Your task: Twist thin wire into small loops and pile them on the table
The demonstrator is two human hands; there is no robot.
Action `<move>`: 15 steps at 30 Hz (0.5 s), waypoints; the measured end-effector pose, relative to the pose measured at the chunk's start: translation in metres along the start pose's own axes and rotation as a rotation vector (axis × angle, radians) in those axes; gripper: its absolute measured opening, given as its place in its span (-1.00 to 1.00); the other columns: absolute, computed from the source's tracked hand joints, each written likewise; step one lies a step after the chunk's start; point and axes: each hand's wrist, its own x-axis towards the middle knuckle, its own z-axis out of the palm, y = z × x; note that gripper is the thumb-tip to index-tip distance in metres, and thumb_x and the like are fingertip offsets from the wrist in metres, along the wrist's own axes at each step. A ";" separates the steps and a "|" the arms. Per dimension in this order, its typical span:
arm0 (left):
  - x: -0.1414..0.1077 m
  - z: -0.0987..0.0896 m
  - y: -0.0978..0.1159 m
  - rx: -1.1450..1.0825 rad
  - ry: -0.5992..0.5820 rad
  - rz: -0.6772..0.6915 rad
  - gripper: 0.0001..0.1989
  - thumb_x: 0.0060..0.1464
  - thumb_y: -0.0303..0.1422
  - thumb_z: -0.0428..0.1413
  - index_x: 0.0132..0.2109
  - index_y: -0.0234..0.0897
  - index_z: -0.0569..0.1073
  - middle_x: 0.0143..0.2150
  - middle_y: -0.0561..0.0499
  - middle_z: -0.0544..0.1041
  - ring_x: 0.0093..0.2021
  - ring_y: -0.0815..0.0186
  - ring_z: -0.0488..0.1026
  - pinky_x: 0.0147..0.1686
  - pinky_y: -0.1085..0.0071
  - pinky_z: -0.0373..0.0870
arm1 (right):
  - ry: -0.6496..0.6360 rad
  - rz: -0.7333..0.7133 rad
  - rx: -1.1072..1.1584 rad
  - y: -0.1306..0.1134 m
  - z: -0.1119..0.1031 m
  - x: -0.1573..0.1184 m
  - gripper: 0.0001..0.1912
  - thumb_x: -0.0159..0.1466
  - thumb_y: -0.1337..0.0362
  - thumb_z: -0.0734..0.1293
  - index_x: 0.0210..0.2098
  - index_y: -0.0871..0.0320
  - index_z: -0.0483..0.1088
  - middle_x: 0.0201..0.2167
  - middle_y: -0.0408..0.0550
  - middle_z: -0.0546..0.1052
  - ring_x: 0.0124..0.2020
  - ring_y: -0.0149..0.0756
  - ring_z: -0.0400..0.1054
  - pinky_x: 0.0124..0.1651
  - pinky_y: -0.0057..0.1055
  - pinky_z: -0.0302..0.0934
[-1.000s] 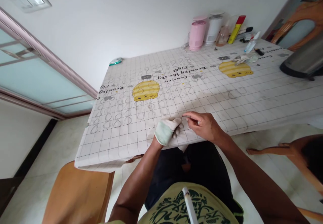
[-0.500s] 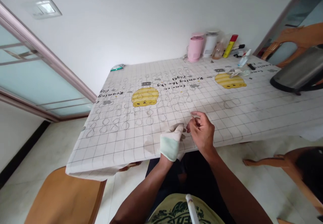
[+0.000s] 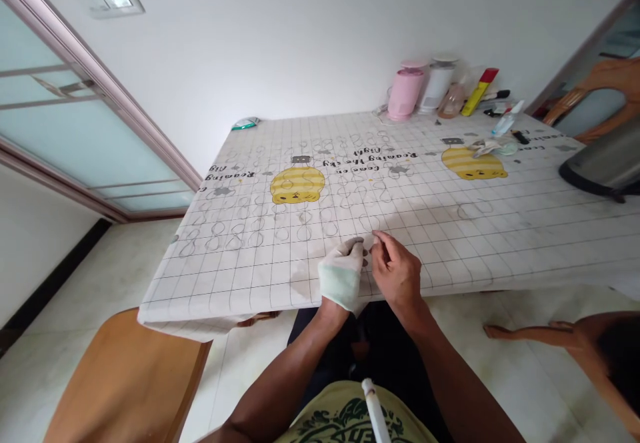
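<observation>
The person's gloved left hand [image 3: 343,273] and bare right hand [image 3: 399,271] are curled close together near the front edge of a cloth-covered desk [image 3: 240,284], with thin loops [image 3: 234,240] in rows toward the left and a metal kettle [image 3: 603,163] at the right.

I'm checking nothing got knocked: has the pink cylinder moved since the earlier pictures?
No, in no direction: judged against the printed tablecloth, the pink cylinder stands where it stood.

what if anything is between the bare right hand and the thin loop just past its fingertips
Nothing visible: the thin loop lies on the tablecloth just ahead of the right hand, with nothing else showing between them. The gloved left hand is beside the right one, off that path.
</observation>
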 end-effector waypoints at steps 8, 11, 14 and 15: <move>0.002 -0.003 -0.008 0.336 0.079 0.168 -0.72 0.27 -0.30 0.14 0.05 -0.10 0.67 -0.06 -0.05 0.68 -0.04 0.17 0.58 0.08 0.32 0.43 | -0.125 0.037 0.088 0.001 0.003 -0.003 -0.59 0.49 0.26 0.16 0.15 0.15 0.56 -0.35 0.03 0.68 -0.35 -0.16 0.61 -0.22 -0.27 0.50; 0.004 -0.004 -0.013 0.441 0.090 0.237 -0.74 0.30 -0.29 0.13 0.02 -0.10 0.67 -0.10 -0.07 0.66 -0.01 0.13 0.55 0.06 0.33 0.41 | -0.193 0.103 0.153 0.000 0.000 -0.003 -0.58 0.47 0.25 0.17 0.14 0.15 0.57 -0.36 0.01 0.67 -0.38 -0.19 0.58 -0.26 -0.28 0.49; 0.008 -0.003 -0.014 0.501 0.049 0.265 -0.79 0.29 -0.32 0.14 -0.05 -0.10 0.68 -0.21 -0.06 0.62 -0.09 0.14 0.55 -0.04 0.36 0.41 | -0.215 0.156 0.203 0.000 0.000 -0.003 -0.60 0.46 0.23 0.19 0.11 0.14 0.59 -0.36 0.00 0.67 -0.41 -0.19 0.56 -0.28 -0.28 0.48; 0.010 -0.002 -0.013 0.521 0.028 0.263 -0.79 0.29 -0.33 0.13 -0.07 -0.11 0.67 -0.22 -0.06 0.62 -0.11 0.14 0.55 -0.06 0.36 0.41 | -0.216 0.170 0.212 0.001 0.000 -0.003 -0.61 0.46 0.22 0.20 0.09 0.13 0.60 -0.37 0.00 0.67 -0.41 -0.19 0.56 -0.28 -0.28 0.48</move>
